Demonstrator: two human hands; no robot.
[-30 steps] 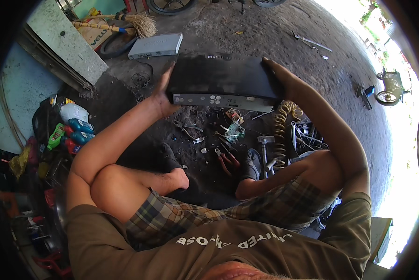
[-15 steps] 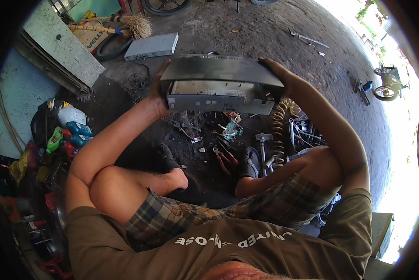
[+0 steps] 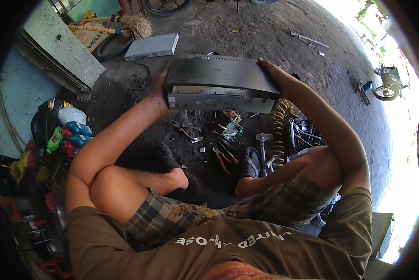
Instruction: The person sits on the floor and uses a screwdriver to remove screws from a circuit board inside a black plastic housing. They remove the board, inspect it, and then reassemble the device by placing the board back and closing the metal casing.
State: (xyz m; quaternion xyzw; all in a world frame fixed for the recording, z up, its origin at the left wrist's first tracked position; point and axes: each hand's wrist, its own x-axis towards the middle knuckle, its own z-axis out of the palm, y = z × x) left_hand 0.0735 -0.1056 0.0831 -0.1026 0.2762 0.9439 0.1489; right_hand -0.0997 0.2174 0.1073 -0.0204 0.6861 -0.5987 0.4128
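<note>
Raised in front of me is a metal electronics case, made of a dark grey cover [image 3: 216, 71] over a lighter chassis [image 3: 205, 101] with cut-outs in its near panel. A narrow gap runs between cover and panel, and a perforated inner surface shows through it. My left hand [image 3: 159, 97] grips the case's left end. At the right end, my right hand [image 3: 276, 77] is closed round the cover's edge; some of its fingers are hidden. Beneath the case, red-handled pliers [image 3: 225, 160], a hammer [image 3: 263, 148] and a green circuit board [image 3: 233, 128] lie on the floor.
A coiled hose [image 3: 278, 135] runs beside a tray of wrenches [image 3: 306, 130] at right. Bottles [image 3: 71, 116] crowd the left side. Farther off are a flat grey box [image 3: 152, 46], a straw broom [image 3: 137, 27], a tyre [image 3: 113, 50] and a motorbike [image 3: 390, 83].
The cover has come down closer to the chassis and tilted, so more of its top shows and the gap is narrower. Both hands have shifted slightly with it.
</note>
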